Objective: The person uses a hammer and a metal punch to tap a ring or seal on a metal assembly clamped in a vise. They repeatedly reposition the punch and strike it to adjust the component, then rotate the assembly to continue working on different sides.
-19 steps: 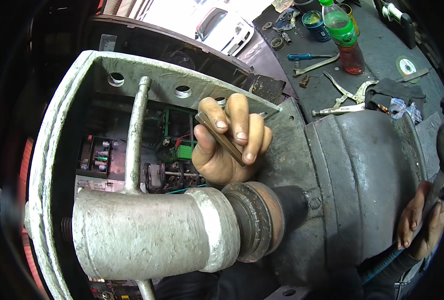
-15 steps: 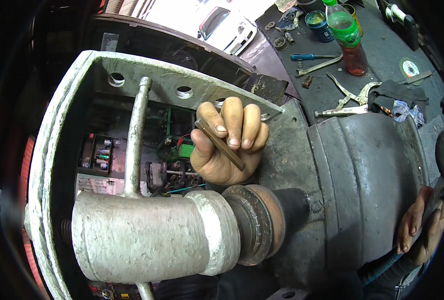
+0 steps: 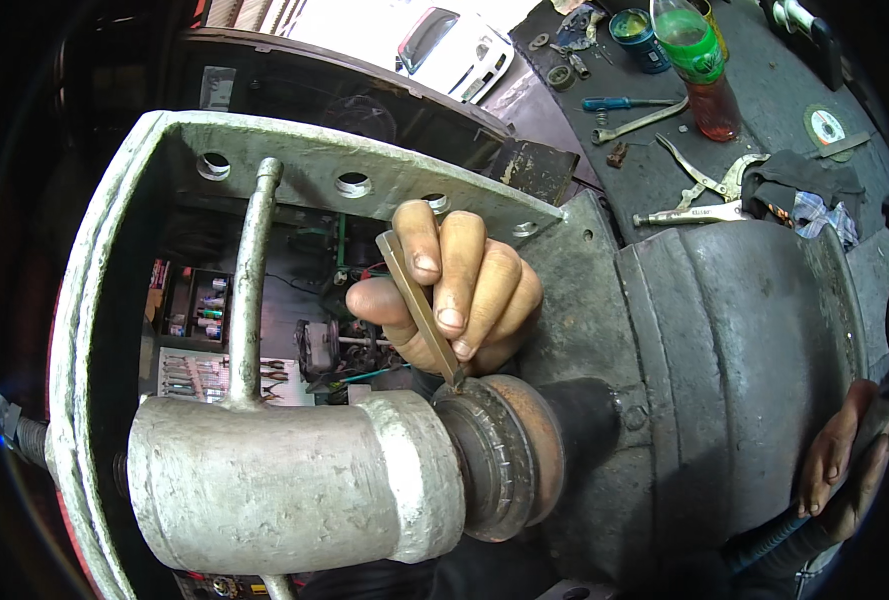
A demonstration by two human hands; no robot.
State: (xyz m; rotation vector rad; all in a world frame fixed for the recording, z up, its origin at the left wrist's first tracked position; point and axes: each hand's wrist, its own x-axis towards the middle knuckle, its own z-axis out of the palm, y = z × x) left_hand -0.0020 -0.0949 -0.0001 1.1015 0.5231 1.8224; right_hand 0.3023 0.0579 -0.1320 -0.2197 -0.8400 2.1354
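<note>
My left hand (image 3: 475, 290), palm toward me, closes its fingers and thumb around a flat brownish steel chisel (image 3: 417, 300). The chisel leans, and its lower end meets the upper edge of a dark notched ring (image 3: 495, 460). This ring sits between a silver-painted cylinder (image 3: 285, 480) and a rusty collar (image 3: 535, 450) on a dark shaft. At the lower right rim, what appears to be my right hand (image 3: 850, 475) is wrapped around a tool with a blue ribbed handle (image 3: 775, 540). That tool's far end is hard to make out there.
A silver-painted frame (image 3: 295, 150) with holes surrounds the cylinder, and a rod (image 3: 255, 280) rises from it. Right of the shaft bulges a large dark metal housing (image 3: 755, 340). The bench behind holds locking pliers (image 3: 710, 200), a wrench (image 3: 645, 120), a screwdriver (image 3: 630, 103) and a bottle (image 3: 700, 75).
My left hand has tilted the chisel steeper and brought its lower end down to the notched ring. My view has shifted slightly, and the cylinder appears farther left and lower.
</note>
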